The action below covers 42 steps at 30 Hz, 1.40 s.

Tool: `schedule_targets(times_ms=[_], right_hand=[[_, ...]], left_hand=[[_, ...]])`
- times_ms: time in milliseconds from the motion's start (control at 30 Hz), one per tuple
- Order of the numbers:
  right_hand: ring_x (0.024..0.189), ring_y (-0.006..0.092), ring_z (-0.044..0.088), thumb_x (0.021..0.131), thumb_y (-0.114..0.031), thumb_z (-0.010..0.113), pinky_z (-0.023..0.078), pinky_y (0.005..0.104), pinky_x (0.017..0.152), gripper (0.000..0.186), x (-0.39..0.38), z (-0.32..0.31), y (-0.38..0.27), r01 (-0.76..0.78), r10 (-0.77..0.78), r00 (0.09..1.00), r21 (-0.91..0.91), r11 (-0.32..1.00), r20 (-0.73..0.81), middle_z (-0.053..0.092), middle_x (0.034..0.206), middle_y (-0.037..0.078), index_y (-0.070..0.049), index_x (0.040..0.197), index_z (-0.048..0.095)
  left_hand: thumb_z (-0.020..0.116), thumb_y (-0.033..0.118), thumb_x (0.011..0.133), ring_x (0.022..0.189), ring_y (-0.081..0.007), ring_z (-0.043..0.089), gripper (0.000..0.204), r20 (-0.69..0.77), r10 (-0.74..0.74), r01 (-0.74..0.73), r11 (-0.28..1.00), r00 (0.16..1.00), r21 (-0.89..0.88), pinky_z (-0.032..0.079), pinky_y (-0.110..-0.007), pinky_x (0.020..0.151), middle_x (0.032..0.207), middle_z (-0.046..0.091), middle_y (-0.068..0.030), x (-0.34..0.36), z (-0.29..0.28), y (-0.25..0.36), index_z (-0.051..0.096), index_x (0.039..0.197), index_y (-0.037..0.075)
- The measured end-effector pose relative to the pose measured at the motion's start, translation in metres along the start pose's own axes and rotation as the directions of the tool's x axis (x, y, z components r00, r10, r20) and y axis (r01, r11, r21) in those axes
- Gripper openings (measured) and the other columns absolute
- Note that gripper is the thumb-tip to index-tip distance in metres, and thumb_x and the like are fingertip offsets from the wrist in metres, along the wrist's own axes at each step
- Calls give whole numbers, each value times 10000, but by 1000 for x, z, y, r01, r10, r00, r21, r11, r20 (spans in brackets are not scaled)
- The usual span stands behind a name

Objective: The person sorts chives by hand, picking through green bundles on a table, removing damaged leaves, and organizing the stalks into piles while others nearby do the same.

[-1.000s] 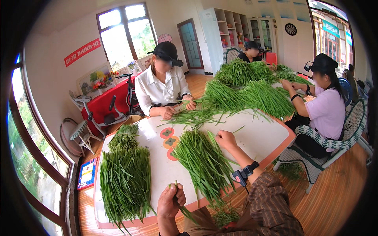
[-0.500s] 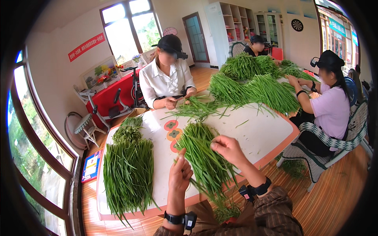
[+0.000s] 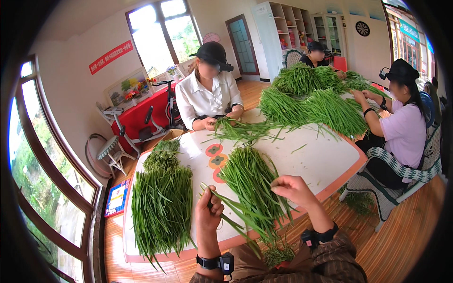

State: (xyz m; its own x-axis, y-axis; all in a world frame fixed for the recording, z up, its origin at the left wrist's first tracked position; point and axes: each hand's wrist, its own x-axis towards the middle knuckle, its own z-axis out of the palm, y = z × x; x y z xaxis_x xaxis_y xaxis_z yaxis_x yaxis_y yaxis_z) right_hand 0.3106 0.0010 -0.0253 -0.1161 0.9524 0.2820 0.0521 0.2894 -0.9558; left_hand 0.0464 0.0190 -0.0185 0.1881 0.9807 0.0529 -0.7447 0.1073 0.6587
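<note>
My left hand (image 3: pixel 209 210) is closed around a few long green garlic chive blades (image 3: pixel 236 226), which slant down to the right past the table's near edge. Just right of it, a loose heap of garlic chives (image 3: pixel 247 181) lies on the white table (image 3: pixel 306 162). My right hand (image 3: pixel 293 189) hovers by the heap's right side, thumb and fingers pinched together; whatever is between the fingertips is too small to make out. A thick, neatly lined-up pile of chives (image 3: pixel 162 207) rests to the left, with a smaller bunch (image 3: pixel 162 153) behind it.
Across the table a person in a white shirt (image 3: pixel 205 101) handles chives. Large chive heaps (image 3: pixel 302 101) cover the far right part, where a person in a pink top (image 3: pixel 401 125) and another person (image 3: pixel 314 57) sit. Chive scraps (image 3: pixel 278 254) lie below the near edge.
My left hand has drawn a few chive blades away from the middle heap, toward me. My right hand has come slightly lower and right. The whole view has shifted a little.
</note>
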Motion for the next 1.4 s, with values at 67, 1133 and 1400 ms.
schedule_targets(times_ms=[67,1133,1400], right_hand=[[660,43,523,823,-102,575,429,193,597,137,-13,-9,-7,-59,56,997,61,996,58,612,740,16,24,849,623],[718,298,599,702,-322,598,472,389,667,288,120,-19,96,-212,71,976,-822,528,-206,615,731,148,-44,768,639],[719,321,598,690,-293,593,479,391,665,254,113,-33,88,-261,97,963,-780,568,-252,620,737,154,-55,760,648]], left_hand=[[404,239,924,439,-44,277,175,155,-26,40,996,987,-82,226,-176,354,639,388,26,-2,-9,5,482,935,82],[479,290,861,720,-204,508,280,227,-79,16,963,971,268,410,-320,589,800,497,-84,-35,5,-7,527,778,27],[452,263,882,825,-284,552,251,185,-116,75,974,976,214,444,-430,727,827,548,-120,-35,-14,-17,531,851,27]])
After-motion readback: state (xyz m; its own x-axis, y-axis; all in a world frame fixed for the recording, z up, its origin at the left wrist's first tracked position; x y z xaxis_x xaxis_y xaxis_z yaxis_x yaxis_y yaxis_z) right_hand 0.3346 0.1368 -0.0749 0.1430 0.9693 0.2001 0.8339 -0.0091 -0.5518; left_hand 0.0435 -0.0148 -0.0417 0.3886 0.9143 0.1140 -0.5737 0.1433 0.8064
